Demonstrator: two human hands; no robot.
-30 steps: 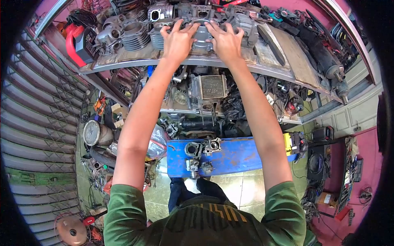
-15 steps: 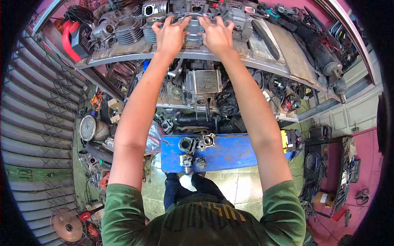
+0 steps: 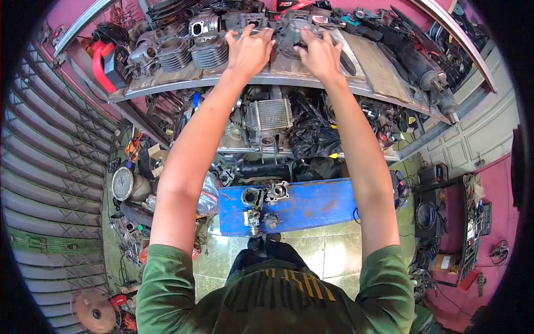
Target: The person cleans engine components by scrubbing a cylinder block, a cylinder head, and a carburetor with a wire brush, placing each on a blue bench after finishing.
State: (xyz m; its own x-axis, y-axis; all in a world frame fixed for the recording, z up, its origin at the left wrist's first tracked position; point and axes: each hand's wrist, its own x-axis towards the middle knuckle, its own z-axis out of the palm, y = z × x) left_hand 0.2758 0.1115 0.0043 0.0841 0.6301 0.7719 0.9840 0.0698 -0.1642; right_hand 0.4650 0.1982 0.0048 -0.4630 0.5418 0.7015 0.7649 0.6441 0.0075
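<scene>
Both my arms reach up to the top shelf (image 3: 167, 83), at twelve o'clock in my view, where a grey cylinder head (image 3: 289, 30) sits near the shelf's front edge. My left hand (image 3: 248, 53) presses on its eleven o'clock side with the fingers spread and curled over the casting, and my right hand (image 3: 321, 54) does the same at its one o'clock side, so I am gripping it between the two hands, not letting go. The part lies flat on the shelf, its long axis running across me from nine to three o'clock along the shelf's length; I cannot tell which face points up, because my fingers cover much of it. Just beside it at nine o'clock stand finned engine cylinders (image 3: 208, 53), bores up, with more of them (image 3: 169, 53) farther along, and a red-handled tool (image 3: 100, 61) sits at the shelf's far end that way. At three o'clock a bare wooden board (image 3: 378, 67) lies on the shelf, and beyond it a long black exhaust muffler (image 3: 411, 55) runs diagonally toward four o'clock. Crowded engine parts at the back of the shelf close in behind the head at twelve o'clock. Below, at six o'clock from my hands, the lower shelf holds a small radiator (image 3: 272, 114) among black tangled cables (image 3: 311, 133), and lower still a blue bench (image 3: 311, 206) carries a few small engine pieces (image 3: 261, 200) near its nine o'clock end.
</scene>
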